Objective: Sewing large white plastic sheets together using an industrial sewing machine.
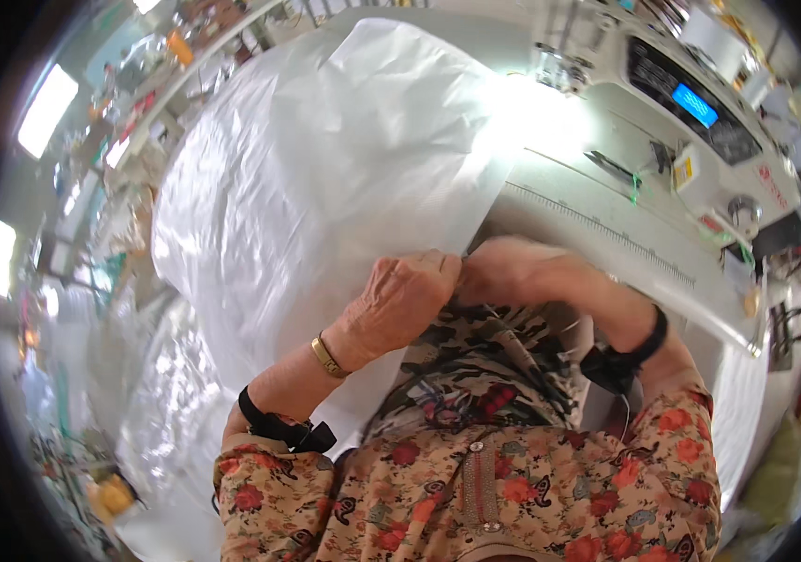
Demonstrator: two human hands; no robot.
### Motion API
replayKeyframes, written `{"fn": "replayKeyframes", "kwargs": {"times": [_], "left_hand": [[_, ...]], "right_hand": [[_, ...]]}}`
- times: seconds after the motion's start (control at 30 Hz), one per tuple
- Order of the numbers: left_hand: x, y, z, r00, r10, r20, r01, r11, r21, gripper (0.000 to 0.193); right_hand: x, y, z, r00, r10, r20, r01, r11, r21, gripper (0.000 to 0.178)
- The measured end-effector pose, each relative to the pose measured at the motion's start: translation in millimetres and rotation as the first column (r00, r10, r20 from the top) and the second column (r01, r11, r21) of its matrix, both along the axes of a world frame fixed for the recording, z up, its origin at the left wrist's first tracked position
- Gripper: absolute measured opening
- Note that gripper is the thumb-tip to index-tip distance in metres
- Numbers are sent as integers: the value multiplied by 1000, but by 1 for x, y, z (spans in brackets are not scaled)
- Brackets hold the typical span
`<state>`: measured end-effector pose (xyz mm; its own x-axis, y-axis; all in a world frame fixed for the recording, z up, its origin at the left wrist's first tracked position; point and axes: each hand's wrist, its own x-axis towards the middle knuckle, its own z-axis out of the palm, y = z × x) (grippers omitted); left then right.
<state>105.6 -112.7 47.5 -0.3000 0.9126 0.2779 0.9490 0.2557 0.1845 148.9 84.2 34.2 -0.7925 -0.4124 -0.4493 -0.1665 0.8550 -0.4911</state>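
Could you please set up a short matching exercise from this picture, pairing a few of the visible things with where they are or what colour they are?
Things:
1. white fabric sheet
2. gold bracelet
3. sewing machine
4. right hand

Descriptions:
A. worn on the left wrist
B. stands at the upper right, with a lit blue screen
C. pinches the sheet's edge next to the left hand
D. large, pale, held up in front of the person

Pairs: 1-D, 2-A, 3-B, 4-C
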Motion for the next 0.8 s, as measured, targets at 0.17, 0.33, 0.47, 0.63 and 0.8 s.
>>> {"fn": "replayKeyframes", "kwargs": {"times": [0.17, 0.33, 0.47, 0.63, 0.8], "left_hand": [[4, -2, -17, 999, 43, 8, -44, 996, 74, 12], [3, -2, -16, 994, 100, 35, -103, 992, 80, 14], [5, -4, -14, 988, 118, 103, -128, 988, 92, 18], [13, -6, -11, 983, 134, 126, -153, 977, 151, 32], [15, -9, -10, 991, 115, 73, -125, 980, 152, 39]], "right_hand": [[-38, 84, 40, 675, -240, -698, 366, 930, 35, 19], [-78, 125, 23, 586, -81, -806, 363, 916, 172, 25], [-85, 143, 15, 657, -37, -753, 326, 915, 239, 25], [-88, 149, 11, 664, -6, -748, 301, 918, 259, 19], [-87, 152, 10, 623, 5, -782, 236, 952, 194, 11]]}}
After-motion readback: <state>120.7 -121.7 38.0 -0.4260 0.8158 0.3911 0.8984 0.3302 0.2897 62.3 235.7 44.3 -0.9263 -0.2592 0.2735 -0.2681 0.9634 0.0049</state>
